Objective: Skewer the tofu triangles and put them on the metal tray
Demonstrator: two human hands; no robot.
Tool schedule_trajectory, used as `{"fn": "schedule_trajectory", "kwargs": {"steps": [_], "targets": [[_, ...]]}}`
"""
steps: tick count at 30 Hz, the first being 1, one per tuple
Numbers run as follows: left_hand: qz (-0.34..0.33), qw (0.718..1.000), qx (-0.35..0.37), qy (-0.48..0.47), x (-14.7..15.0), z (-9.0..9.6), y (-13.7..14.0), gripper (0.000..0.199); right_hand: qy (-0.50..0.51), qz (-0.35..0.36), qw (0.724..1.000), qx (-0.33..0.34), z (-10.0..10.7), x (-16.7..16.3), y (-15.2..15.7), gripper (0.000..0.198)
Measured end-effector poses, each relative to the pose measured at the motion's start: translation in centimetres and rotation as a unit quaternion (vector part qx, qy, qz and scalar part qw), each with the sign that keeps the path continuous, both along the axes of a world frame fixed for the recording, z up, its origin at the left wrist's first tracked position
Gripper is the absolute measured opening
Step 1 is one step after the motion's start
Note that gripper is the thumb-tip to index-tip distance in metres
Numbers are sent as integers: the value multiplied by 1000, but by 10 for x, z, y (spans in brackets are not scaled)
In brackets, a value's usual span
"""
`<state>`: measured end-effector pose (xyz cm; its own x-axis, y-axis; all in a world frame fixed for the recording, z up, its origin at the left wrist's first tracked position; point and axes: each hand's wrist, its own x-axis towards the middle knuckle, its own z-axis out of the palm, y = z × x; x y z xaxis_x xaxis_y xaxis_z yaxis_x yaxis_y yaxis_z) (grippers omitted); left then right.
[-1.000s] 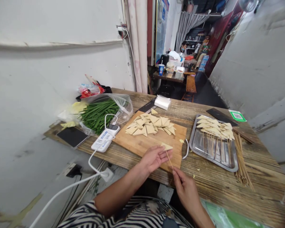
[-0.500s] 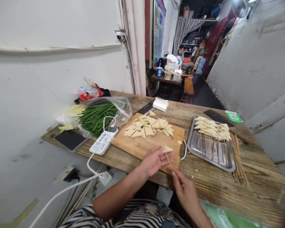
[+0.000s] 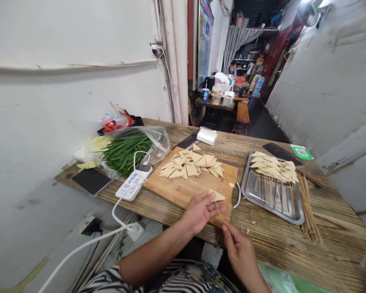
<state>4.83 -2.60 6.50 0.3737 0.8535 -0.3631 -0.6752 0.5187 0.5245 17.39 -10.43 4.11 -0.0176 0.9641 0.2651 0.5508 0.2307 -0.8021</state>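
My left hand (image 3: 198, 213) holds a pale triangular slice of tofu (image 3: 217, 197) between its thumb and fingers, above the near edge of the wooden cutting board (image 3: 167, 188). A thin bamboo skewer (image 3: 218, 211) is pinched in my right hand (image 3: 240, 245). Its far end meets the near edge of the slice; how deep it goes in, I cannot tell. A heap of tofu triangles (image 3: 191, 165) lies on the board. On the right, a metal tray (image 3: 247, 194) bears rows of skewered triangles (image 3: 273, 166), sticks pointing toward me. Loose skewers (image 3: 308, 213) lie along the tray's right side.
Green chives (image 3: 125, 152) in a plastic bag, a white power strip (image 3: 129, 185) and a black phone (image 3: 91, 180) occupy the left. A knife (image 3: 187, 140) and a white box (image 3: 207, 136) sit behind the board. A person sits far back at another table.
The left thumb now presses on the tofu slice. Both hands, the slice and the skewer sit slightly lower and further right in the picture; the whole view has shifted a little too.
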Motion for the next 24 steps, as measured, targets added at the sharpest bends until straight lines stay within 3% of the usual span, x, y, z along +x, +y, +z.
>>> {"fn": "schedule_trajectory", "kwargs": {"steps": [24], "targets": [[-35,999,25,15,8,2,-10,17,1,-9,1000,-10,-1,3,1,38]]}}
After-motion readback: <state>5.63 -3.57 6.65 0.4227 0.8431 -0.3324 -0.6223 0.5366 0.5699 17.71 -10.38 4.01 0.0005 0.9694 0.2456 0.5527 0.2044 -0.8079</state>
